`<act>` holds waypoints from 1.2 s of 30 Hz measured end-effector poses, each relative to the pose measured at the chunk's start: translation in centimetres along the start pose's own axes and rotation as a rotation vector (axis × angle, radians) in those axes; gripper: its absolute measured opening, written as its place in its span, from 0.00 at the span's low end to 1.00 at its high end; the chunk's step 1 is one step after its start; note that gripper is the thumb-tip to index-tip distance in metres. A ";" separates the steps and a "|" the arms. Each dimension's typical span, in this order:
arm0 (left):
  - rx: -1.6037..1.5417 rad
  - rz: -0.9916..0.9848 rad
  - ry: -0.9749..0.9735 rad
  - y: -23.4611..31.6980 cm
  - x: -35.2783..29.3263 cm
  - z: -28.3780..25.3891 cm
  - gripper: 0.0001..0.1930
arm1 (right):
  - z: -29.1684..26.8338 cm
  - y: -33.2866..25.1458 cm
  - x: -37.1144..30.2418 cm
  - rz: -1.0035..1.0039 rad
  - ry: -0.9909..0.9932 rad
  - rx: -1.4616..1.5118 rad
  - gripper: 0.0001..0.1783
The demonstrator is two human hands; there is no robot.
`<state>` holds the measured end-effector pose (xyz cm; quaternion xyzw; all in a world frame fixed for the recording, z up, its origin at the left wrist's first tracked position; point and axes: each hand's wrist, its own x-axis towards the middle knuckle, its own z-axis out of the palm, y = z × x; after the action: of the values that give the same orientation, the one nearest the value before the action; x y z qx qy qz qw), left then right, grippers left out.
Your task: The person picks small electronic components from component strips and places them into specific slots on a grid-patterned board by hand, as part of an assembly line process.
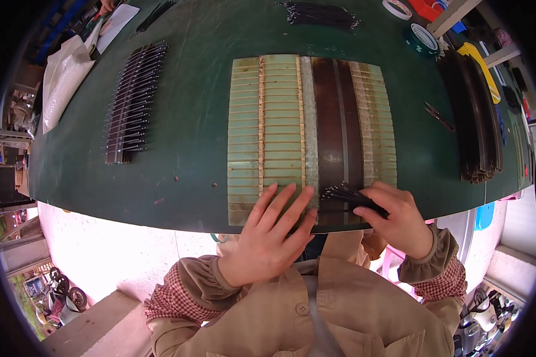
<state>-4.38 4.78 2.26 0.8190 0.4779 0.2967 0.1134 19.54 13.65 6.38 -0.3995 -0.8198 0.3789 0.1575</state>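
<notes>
A flat slotted board (283, 119) lies at the table's near edge, pale green with many crosswise grooves. Down its right half runs a dark brown strip (329, 113) with a grey line along it. My left hand (268, 247) rests on the board's near end, fingers spread and holding nothing. In my right hand (399, 221) is a bundle of thin black wires (346, 194) with shiny tips pointing left, pinched between thumb and fingers just above the strip's near end. The part of the bundle inside my palm is hidden.
Left of the board lies a row of black wires (131, 101) with shiny ends. More black wires (318, 15) are piled at the back. On the right are small snips (439, 116), a stack of dark strips (473, 119) and a tape roll (421, 40). Another person's hand (106, 6) shows far left.
</notes>
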 end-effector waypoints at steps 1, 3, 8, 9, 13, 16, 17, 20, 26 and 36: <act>0.058 0.018 -0.003 0.0 -0.1 0.2 0.25 | 0.0 0.0 -0.2 -0.014 0.027 -0.025 0.13; 0.067 0.029 -0.007 0.0 -0.2 0.4 0.25 | -0.3 0.2 -0.5 -0.020 0.060 -0.052 0.13; 0.111 0.057 -0.027 -0.3 -0.1 0.4 0.24 | -0.7 1.0 -1.4 0.059 0.102 -0.128 0.14; 0.123 0.058 -0.031 -0.4 -0.1 0.4 0.23 | -0.5 1.0 -1.5 0.049 0.134 -0.165 0.14; 0.018 -0.031 -0.061 0.2 0.0 -0.5 0.22 | -2.4 2.7 -2.9 0.153 0.286 -0.188 0.14; -0.239 -0.172 -0.005 0.1 0.5 -1.3 0.19 | -3.4 2.9 -2.9 0.194 0.261 -0.085 0.14; -0.372 -0.241 0.025 0.0 0.6 -1.5 0.17 | -3.8 2.6 -2.8 0.183 0.179 0.001 0.13; -0.622 -0.336 0.070 0.3 2.0 -0.8 0.14 | -2.9 1.3 -1.5 0.170 0.032 0.192 0.13; -0.894 -0.437 0.118 0.3 2.9 0.6 0.09 | -1.4 -0.4 0.6 0.168 -0.107 0.439 0.10; -0.305 -0.251 0.188 -0.8 1.5 -1.1 0.09 | -0.9 0.4 0.8 0.254 -0.025 0.293 0.09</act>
<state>-5.07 6.33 3.29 0.6950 0.5343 0.4242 0.2271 19.74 14.88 6.69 -0.4677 -0.7007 0.5161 0.1548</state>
